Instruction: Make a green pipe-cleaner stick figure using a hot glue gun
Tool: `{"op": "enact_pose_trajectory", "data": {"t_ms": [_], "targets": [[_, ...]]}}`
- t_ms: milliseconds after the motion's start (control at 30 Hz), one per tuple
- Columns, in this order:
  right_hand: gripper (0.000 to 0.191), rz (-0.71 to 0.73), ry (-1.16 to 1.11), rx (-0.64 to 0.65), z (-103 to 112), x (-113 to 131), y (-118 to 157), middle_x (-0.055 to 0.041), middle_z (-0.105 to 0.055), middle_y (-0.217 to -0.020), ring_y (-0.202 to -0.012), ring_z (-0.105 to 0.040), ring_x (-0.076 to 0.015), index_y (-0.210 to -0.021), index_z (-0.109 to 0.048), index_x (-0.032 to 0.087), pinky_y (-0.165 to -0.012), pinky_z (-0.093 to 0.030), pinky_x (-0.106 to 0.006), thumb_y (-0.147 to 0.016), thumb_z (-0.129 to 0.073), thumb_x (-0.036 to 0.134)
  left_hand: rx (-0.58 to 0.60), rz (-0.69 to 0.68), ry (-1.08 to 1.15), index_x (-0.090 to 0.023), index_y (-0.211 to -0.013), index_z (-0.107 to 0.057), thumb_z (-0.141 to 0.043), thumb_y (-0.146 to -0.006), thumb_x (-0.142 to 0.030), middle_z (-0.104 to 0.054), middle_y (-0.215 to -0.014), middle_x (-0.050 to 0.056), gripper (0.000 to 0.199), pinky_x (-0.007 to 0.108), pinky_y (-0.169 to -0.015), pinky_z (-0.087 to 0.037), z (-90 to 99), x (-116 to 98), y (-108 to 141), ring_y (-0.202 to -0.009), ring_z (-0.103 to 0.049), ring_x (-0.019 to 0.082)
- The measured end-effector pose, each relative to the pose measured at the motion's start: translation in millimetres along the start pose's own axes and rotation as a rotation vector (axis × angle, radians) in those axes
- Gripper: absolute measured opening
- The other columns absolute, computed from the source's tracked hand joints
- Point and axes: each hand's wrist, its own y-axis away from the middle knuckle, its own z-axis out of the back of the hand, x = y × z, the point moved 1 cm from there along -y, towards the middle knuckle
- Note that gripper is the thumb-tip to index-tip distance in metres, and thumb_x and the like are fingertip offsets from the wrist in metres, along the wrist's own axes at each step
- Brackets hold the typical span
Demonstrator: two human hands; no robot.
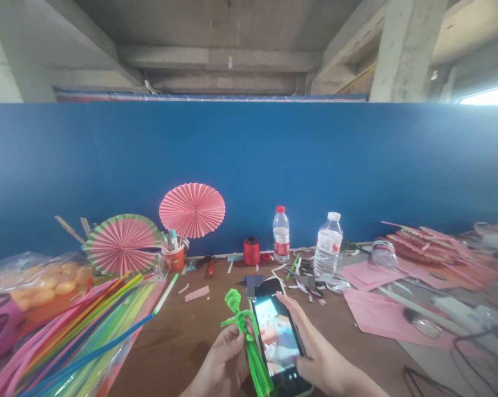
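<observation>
Between the thumb and fingers of my left hand is a green pipe-cleaner figure, with a round coiled head, thin arms and a bundle of long stems below. My right hand is wrapped round a smartphone, its screen lit with a picture that seems to show hands at work. The phone is tilted and lies just right of the figure, partly behind it. Some of my left fingers are hidden behind the figure.
Bundled colourful pipe cleaners lie at the left. Behind stand pink paper fans, a pen cup, a red thread spool and water bottles. Pink paper sheets and cables cover the right. A blue partition closes the back.
</observation>
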Motion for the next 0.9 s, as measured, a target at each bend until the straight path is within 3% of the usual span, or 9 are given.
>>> {"op": "enact_pose_trajectory", "data": {"t_ms": [167, 367, 900], "targets": [[0.088, 0.012, -0.107, -0.028, 0.4, 1.2, -0.2, 0.0002, -0.01, -0.144, -0.132, -0.005, -0.0169, -0.137, -0.008, 0.025, -0.107, -0.002, -0.039, -0.057, -0.037, 0.001, -0.024, 0.024, -0.028, -0.015, -0.079, -0.063, -0.054, -0.076, -0.017, -0.066, -0.073, 0.007, 0.01, 0.038, -0.078, -0.043, 0.9, 0.2, 1.6, -0.073, -0.064, 0.022], [0.064, 0.133, -0.201, -0.148, -0.2, -0.4, -2.4, -0.0009, -0.014, -0.144, -0.131, -0.013, -0.0169, -0.136, -0.013, 0.025, -0.108, -0.012, -0.037, -0.077, -0.037, 0.014, -0.024, 0.024, -0.035, -0.014, -0.081, -0.064, -0.052, -0.077, -0.017, -0.067, -0.08, 0.01, 0.013, 0.039, -0.077, -0.043, -5.2, -1.7, 2.7, -0.074, -0.063, 0.023], [0.063, 0.109, -0.226, -0.157, 1.1, 0.1, -2.0, -0.0001, -0.016, -0.144, -0.131, -0.013, -0.0182, -0.136, -0.017, 0.027, -0.108, -0.01, -0.035, -0.078, -0.04, 0.013, -0.01, 0.019, -0.039, -0.014, -0.081, -0.064, -0.053, -0.076, -0.017, -0.066, -0.08, 0.01, 0.013, 0.04, -0.08, -0.041, -5.9, -1.8, 2.8, -0.076, -0.063, 0.023]]}}
